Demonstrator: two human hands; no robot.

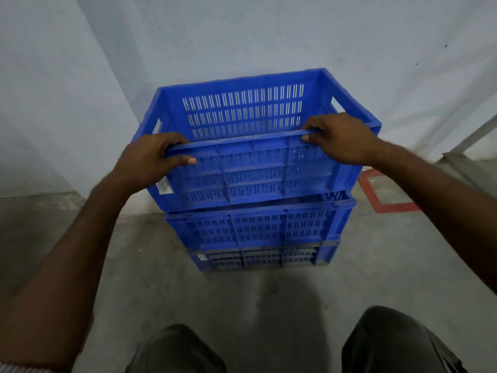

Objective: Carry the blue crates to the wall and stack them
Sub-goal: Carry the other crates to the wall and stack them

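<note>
A stack of three blue slotted crates stands on the concrete floor against the pale wall. The top crate is empty and sits tilted on the middle crate, its near side lower. The bottom crate is mostly hidden beneath. My left hand grips the near rim of the top crate at its left end, fingers over the rim and thumb on the outer face. My right hand grips the same rim at its right end.
A red taped rectangle marks the floor right of the stack. A grey metal frame leans in at the far right. A wall corner runs down on the left. My knees are low in view over bare floor.
</note>
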